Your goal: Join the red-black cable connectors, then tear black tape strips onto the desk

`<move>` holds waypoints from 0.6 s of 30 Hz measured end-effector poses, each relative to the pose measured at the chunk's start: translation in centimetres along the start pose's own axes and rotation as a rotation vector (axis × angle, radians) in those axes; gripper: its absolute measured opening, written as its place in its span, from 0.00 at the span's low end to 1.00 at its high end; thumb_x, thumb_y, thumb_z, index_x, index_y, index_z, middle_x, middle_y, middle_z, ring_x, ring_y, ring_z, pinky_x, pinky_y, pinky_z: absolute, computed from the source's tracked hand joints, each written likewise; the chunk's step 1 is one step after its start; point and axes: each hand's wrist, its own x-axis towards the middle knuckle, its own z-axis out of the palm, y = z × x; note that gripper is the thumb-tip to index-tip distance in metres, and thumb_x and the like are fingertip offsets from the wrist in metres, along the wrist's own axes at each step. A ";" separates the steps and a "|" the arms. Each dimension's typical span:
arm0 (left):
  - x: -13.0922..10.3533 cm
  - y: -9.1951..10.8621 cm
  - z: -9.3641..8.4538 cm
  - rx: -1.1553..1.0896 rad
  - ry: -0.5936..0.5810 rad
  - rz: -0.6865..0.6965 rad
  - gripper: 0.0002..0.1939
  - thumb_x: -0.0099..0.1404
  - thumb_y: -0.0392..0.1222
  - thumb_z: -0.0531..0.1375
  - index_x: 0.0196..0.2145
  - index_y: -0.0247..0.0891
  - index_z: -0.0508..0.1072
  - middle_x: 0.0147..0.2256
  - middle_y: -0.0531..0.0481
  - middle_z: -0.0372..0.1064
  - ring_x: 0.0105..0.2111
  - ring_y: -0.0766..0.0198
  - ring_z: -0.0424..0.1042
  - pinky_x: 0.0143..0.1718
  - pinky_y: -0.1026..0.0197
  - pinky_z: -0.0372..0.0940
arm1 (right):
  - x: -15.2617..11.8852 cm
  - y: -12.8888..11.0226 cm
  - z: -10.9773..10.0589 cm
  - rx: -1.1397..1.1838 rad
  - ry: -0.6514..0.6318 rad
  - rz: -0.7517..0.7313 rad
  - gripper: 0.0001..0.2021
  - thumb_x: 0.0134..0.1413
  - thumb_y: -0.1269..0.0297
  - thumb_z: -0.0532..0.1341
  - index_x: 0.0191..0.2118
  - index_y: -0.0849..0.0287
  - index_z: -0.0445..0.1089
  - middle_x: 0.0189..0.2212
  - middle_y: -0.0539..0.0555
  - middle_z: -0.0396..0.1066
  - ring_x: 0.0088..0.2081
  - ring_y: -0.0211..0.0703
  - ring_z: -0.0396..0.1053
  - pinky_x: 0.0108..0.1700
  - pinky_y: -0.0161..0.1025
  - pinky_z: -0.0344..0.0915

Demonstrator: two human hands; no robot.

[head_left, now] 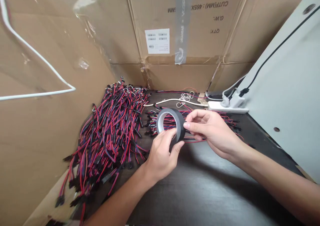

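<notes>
A roll of black tape (pixel 180 127) with a pale core is held up over the dark tabletop. My left hand (pixel 163 154) grips it from below, fingers inside the core and thumb against the outer side. At the roll's right edge, my right hand (pixel 212 129) has its thumb and forefinger pinched on the tape's outer surface; whether a tape end is between them I cannot tell. Behind the hands lies a row of red, black and blue wires (pixel 230 121), partly hidden by the roll and my right hand.
A large heap of wires with black connectors (pixel 112 129) lies at left. A white power strip (pixel 227 106) with plugs stands at the back right. Cardboard walls (pixel 160 74) close the back and left, a pale panel (pixel 282 85) the right. A white cable (pixel 172 100) crosses the back.
</notes>
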 end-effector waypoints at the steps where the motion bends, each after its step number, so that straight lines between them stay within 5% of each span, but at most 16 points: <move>1: 0.1 0.0 0.0 0.011 0.002 0.008 0.10 0.67 0.37 0.57 0.47 0.35 0.67 0.38 0.47 0.73 0.36 0.60 0.74 0.39 0.61 0.68 | 0.0 0.0 -0.1 0.000 -0.001 -0.002 0.17 0.32 0.62 0.74 0.25 0.63 0.66 0.19 0.45 0.62 0.18 0.28 0.55 0.17 0.27 0.51; 5: 0.4 0.1 -0.3 0.009 0.004 -0.004 0.10 0.67 0.37 0.57 0.46 0.34 0.68 0.37 0.46 0.74 0.35 0.61 0.74 0.38 0.61 0.69 | 0.1 0.3 -0.2 -0.137 0.022 -0.163 0.11 0.42 0.62 0.69 0.26 0.61 0.67 0.21 0.47 0.63 0.20 0.31 0.55 0.18 0.30 0.51; 11: 1.2 0.4 -1.2 -0.106 0.014 -0.090 0.09 0.65 0.35 0.59 0.44 0.35 0.72 0.34 0.49 0.75 0.32 0.64 0.75 0.36 0.65 0.69 | -1.1 0.8 0.2 -0.705 0.034 -0.927 0.08 0.55 0.77 0.58 0.27 0.61 0.66 0.26 0.52 0.67 0.28 0.37 0.63 0.32 0.36 0.62; 18: 1.4 0.8 -1.9 -0.221 0.089 -0.153 0.18 0.65 0.38 0.61 0.52 0.36 0.66 0.43 0.46 0.74 0.32 0.65 0.75 0.37 0.65 0.70 | -2.0 1.8 0.1 -0.842 -0.095 -1.266 0.11 0.55 0.83 0.54 0.39 0.61 0.68 0.31 0.57 0.71 0.33 0.42 0.66 0.33 0.39 0.65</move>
